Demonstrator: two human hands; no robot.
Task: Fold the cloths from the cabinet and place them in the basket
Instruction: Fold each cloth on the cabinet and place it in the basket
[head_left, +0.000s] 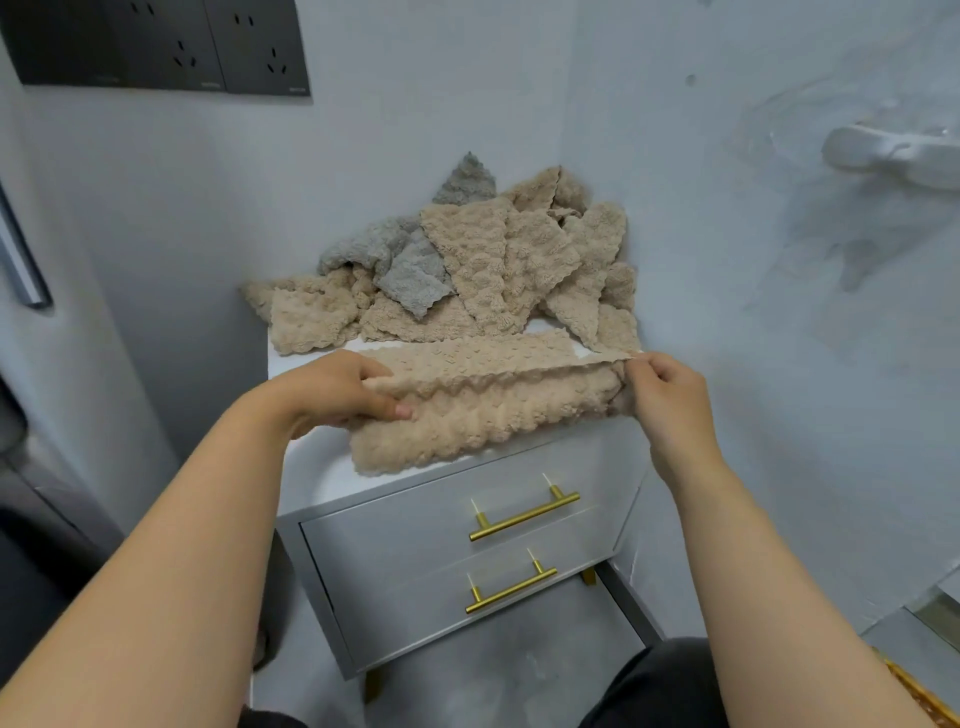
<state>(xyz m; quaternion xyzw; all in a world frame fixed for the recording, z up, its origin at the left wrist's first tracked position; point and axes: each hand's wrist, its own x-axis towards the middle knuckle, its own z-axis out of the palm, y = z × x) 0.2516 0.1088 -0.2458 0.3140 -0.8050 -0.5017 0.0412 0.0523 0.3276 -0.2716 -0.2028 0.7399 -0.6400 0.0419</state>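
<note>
The white cabinet (415, 561) fills the middle of the view, and the beige cloth (483, 415) lies across the front of its top, stretched between the two hands. The left hand (332, 389) grips the cloth's left end, thumb on top and fingers curled under the raised upper layer. The right hand (670, 395) pinches the right corner of that same layer between thumb and fingertips, lifted a little off the part below. Both forearms reach in from the bottom edge.

Behind the held cloth, against the wall corner, sits a loose pile of cloths (519, 270) — mostly beige, with a grey cloth (410, 265) crumpled among them; the pile's front edge lies just beside the held cloth. Below, two drawer fronts carry an upper gold handle (524, 514) and a lower gold handle (511, 590). A dark socket panel (156, 44) is on the wall at upper left. A sliver of the woven basket (922, 699) shows at the bottom right corner, well apart from the hands.

The held cloth is nubbly and scallop-edged — doubled lengthwise into a long band.
</note>
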